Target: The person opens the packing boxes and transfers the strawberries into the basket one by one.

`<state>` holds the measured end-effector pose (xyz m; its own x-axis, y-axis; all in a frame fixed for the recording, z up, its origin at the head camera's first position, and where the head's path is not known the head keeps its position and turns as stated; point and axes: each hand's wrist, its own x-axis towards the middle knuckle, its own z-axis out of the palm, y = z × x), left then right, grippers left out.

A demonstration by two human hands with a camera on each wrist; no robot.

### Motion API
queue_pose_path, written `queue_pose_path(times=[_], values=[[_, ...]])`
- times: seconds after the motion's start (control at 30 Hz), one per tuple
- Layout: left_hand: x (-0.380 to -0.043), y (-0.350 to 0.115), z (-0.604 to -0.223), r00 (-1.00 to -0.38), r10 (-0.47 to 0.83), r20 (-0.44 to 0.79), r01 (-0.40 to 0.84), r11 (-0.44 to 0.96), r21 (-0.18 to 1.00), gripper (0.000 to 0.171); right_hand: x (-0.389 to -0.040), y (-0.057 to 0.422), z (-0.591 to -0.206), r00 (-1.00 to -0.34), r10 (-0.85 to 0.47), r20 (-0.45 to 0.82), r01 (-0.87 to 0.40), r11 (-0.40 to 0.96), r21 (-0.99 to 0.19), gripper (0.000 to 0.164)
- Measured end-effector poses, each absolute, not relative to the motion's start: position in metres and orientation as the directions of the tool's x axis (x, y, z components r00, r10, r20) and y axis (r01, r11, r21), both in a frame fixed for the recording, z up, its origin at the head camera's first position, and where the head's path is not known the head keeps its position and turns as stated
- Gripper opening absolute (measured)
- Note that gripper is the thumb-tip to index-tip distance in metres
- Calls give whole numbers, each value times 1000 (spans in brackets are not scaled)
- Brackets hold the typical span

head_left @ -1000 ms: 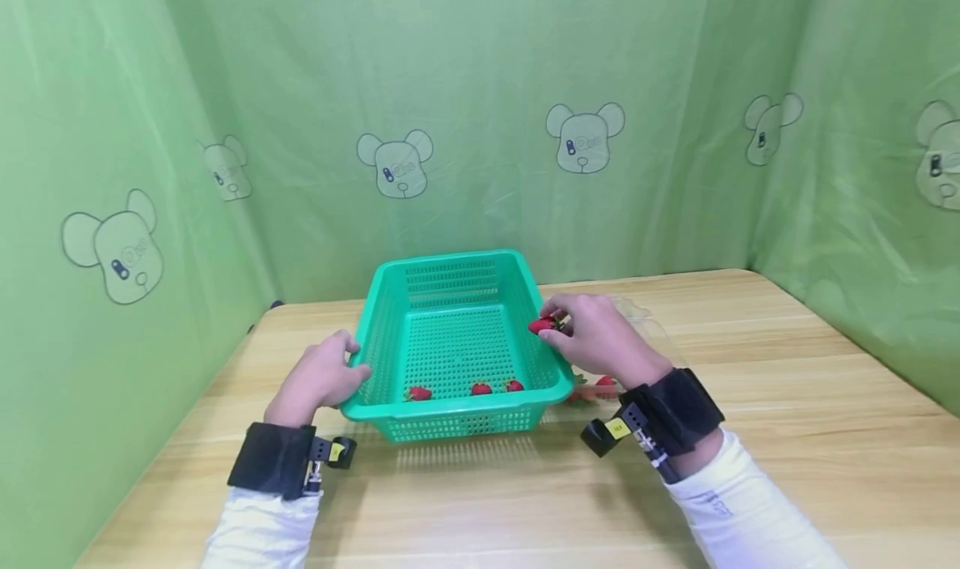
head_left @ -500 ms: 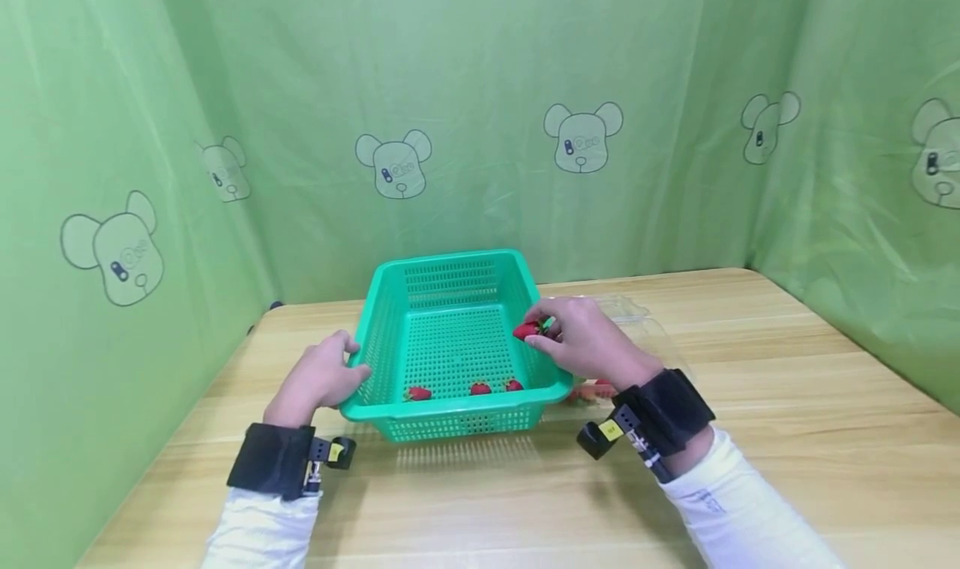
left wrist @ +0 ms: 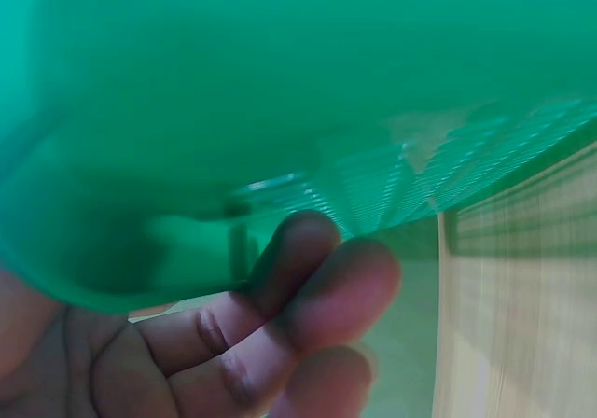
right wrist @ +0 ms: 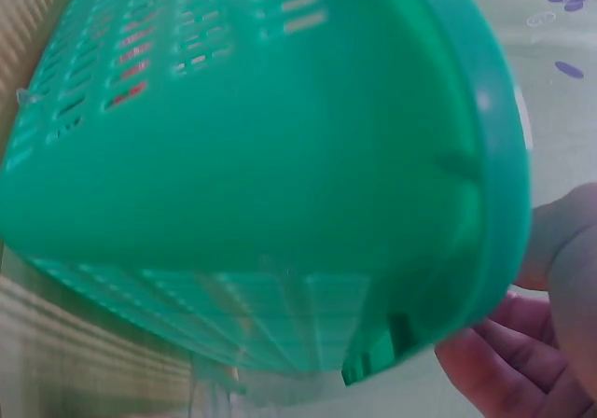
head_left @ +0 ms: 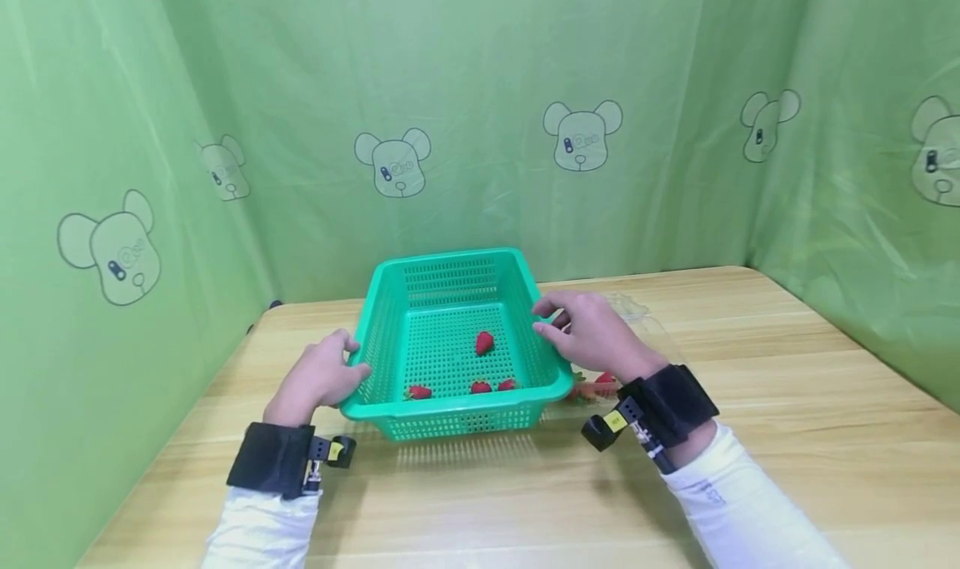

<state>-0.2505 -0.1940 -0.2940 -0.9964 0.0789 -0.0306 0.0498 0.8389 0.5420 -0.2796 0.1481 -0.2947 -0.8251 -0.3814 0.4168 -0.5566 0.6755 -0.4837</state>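
The green plastic basket [head_left: 457, 409] stands tilted toward me on the table. My left hand [head_left: 321, 377] grips its left rim, thumb over the top; in the left wrist view curled fingers [left wrist: 340, 292] lie under the rim. Over the right rim hovers my right hand [head_left: 596, 331], holding nothing, thumb and fingers apart. A strawberry [head_left: 484, 342] lies on the basket floor toward the right. Several others, among them one strawberry [head_left: 418, 393] at the left, lie along the near wall. In the right wrist view the basket wall [right wrist: 280, 185] hides part of the hand.
Right of the basket, partly behind my right hand, stands a clear plastic box [head_left: 660, 336] with strawberries [head_left: 606, 379] at its near end. The wooden table [head_left: 787, 386] extends right. A green curtain [head_left: 480, 136] with bear drawings encloses the back and sides.
My right hand carried a strawberry left over the basket and let it go; it now lies on the floor. The hand has drawn back right to the rim. My left hand stays put.
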Motion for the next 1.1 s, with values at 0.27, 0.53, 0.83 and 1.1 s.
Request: queue_pose_path(times=[0.27,0.53,0.83,1.1], values=[[-250,-192,-293,-996,82,-39,47,835,548,42,-287,164,-298,-866,-296,404,-478,726,-494,17],[-251,-192,-293,-996,87,-33,55,837,545,42,-295,189,-302,-919,-291,267,-384,817,-430,20],[-250,-192,-292,-996,88,-29,58,835,547,43,-298,207,-307,-953,-292,-75,-242,889,-389,22],[-249,-192,-293,-996,82,-33,51,834,550,42,-298,207,-319,-941,-263,-214,-148,887,-438,28]])
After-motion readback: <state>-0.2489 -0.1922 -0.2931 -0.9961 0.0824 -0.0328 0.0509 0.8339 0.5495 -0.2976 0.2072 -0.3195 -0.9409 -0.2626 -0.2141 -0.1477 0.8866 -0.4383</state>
